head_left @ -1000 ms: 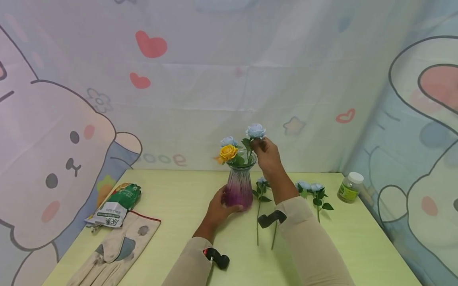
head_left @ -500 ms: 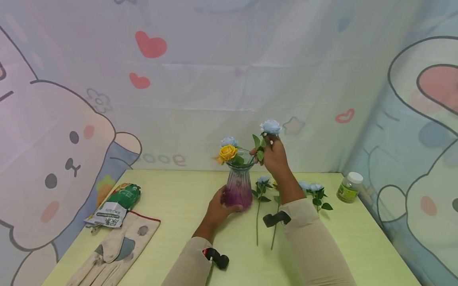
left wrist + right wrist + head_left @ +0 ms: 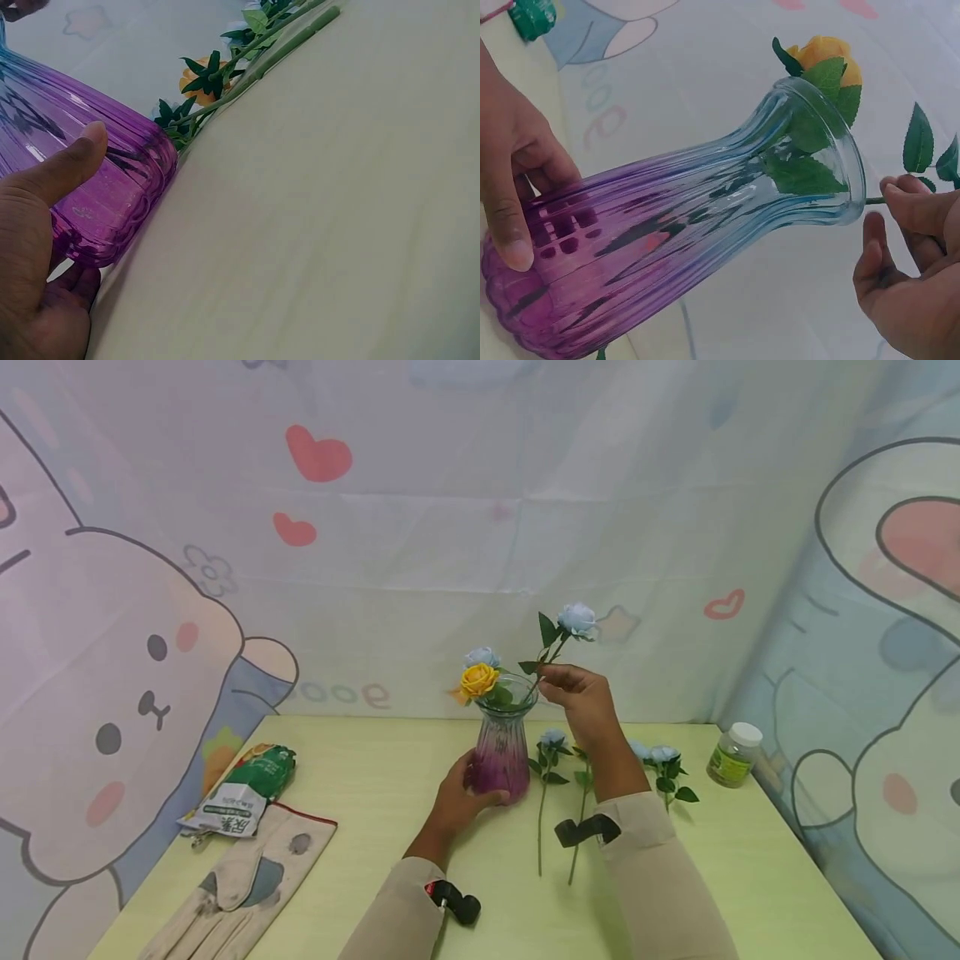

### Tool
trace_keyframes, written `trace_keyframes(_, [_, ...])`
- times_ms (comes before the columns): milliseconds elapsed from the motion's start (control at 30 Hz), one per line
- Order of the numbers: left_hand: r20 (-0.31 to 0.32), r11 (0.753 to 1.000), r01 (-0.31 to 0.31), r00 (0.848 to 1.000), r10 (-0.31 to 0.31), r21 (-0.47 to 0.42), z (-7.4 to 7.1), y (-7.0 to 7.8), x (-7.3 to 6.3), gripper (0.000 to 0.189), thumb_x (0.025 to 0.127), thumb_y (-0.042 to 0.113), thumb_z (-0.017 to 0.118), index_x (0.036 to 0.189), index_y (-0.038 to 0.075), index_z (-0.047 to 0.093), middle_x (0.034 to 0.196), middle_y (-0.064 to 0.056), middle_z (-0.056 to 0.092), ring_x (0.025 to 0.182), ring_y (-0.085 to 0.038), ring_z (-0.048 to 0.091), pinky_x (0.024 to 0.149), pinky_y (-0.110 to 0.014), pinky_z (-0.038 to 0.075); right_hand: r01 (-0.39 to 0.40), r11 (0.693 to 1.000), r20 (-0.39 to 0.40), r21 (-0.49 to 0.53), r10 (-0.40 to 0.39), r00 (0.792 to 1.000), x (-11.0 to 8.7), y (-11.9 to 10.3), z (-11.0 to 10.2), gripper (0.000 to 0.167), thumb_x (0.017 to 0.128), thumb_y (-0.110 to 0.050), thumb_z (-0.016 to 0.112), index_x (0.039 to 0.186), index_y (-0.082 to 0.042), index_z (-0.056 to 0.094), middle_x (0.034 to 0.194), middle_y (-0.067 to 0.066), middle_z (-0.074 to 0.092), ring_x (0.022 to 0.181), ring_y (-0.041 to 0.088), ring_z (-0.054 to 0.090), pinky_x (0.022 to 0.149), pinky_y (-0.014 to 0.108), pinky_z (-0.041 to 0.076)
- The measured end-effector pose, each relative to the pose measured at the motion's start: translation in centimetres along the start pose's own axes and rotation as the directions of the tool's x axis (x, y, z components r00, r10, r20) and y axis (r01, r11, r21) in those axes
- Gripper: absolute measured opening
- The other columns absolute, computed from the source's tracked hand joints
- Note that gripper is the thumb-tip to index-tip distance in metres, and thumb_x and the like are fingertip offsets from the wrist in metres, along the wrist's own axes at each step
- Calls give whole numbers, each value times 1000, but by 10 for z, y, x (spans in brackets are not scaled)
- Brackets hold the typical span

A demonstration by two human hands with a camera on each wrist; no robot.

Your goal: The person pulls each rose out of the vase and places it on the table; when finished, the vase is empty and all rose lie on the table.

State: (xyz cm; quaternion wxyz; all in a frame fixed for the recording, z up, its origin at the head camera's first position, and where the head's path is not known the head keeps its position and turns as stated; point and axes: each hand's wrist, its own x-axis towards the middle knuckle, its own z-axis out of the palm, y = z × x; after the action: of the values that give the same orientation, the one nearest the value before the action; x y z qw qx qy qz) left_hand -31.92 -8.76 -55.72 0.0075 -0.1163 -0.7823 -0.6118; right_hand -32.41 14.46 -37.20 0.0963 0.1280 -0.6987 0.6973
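Note:
A ribbed glass vase (image 3: 501, 747), clear at the rim and purple below, stands on the table. My left hand (image 3: 457, 802) grips its base from the left, the thumb (image 3: 79, 157) across the near side. In the vase are a yellow rose (image 3: 478, 681) and a light blue rose (image 3: 482, 657), leaning left. With thumb and fingertips, my right hand (image 3: 587, 706) pinches the stem of another light blue rose (image 3: 577, 620) at the right of the rim. Its bloom tilts up to the right. In the right wrist view the stem (image 3: 874, 200) shows between fingertips and rim.
Several loose roses lie right of the vase, among them a blue one (image 3: 553, 740) and another blue one (image 3: 663, 755), partly behind my right arm. A lidded jar (image 3: 734, 754) stands at the back right. At left are a green packet (image 3: 251, 785) and a work glove (image 3: 247, 877).
My right hand has moved right and slid lower on the blue rose's stem, and the bloom now tilts further right and higher. My left hand has stayed on the vase.

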Motion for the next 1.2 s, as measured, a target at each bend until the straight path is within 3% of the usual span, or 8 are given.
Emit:
trace_keyframes(133, [-2,1000,6,1000,-6,-7,0,1,-1,107,85,29,96,170,7,34,171,-20,46,159,-44,45,132,-57,38,56,998,-58,34,-54,997,-2,6,5,18,100,2,76,115,-5,81,117,-1,79,105,6,77,104,26,60])
trace_keyframes(333, [-8,1000,-1,1000,1,-5,0,1,-2,107,85,29,96,170,5,34,171,-22,46,158,-44,46,132,-58,38,152,985,-141,82,-140,980,-2,15,16,11,97,6,77,102,16,76,103,-6,80,101,11,78,100,27,65])
trace_keyframes(400, [-9,1000,11,1000,-11,-10,1,1,-2,108,85,29,96,170,6,34,171,-21,45,159,-44,45,132,-57,38,158,984,-149,77,-145,978,-3,15,18,16,97,6,77,105,20,74,103,-8,80,103,9,77,100,25,64])
trace_keyframes(500, [-10,1000,7,1000,-7,-8,1,1,-2,108,85,30,96,170,6,34,171,-21,45,159,-44,45,132,-57,38,156,986,-142,61,-146,979,-4,14,19,22,98,5,76,114,20,73,108,-2,81,101,7,79,101,24,64])
trace_keyframes(633, [-11,1000,-4,1000,4,-9,0,3,-2,107,85,30,96,170,5,34,171,-21,46,159,-44,46,132,-57,38,145,986,-141,85,-132,981,-6,10,19,20,100,3,75,118,11,78,116,6,79,97,10,82,105,28,63])
trace_keyframes(767, [-11,1000,-6,1000,6,-12,0,4,-2,107,85,28,96,170,5,34,171,-22,45,159,-45,45,132,-57,38,150,978,-190,144,-121,974,-8,8,18,18,100,3,76,116,5,80,116,0,77,96,13,83,114,34,59])
trace_keyframes(1033, [-1,1000,-15,1000,15,-15,0,1,-1,108,85,27,97,169,3,34,171,-24,45,159,-46,44,132,-58,38,227,949,-291,220,-158,944,-12,10,18,26,100,5,74,122,18,71,118,4,78,96,12,83,106,27,62])
trace_keyframes(1200, [-4,1000,-4,1000,4,-20,0,3,-2,108,84,27,97,170,4,34,171,-22,45,159,-45,44,132,-57,37,287,917,-350,279,-181,919,-15,7,15,21,100,4,75,119,12,76,116,1,76,97,14,83,109,30,60])
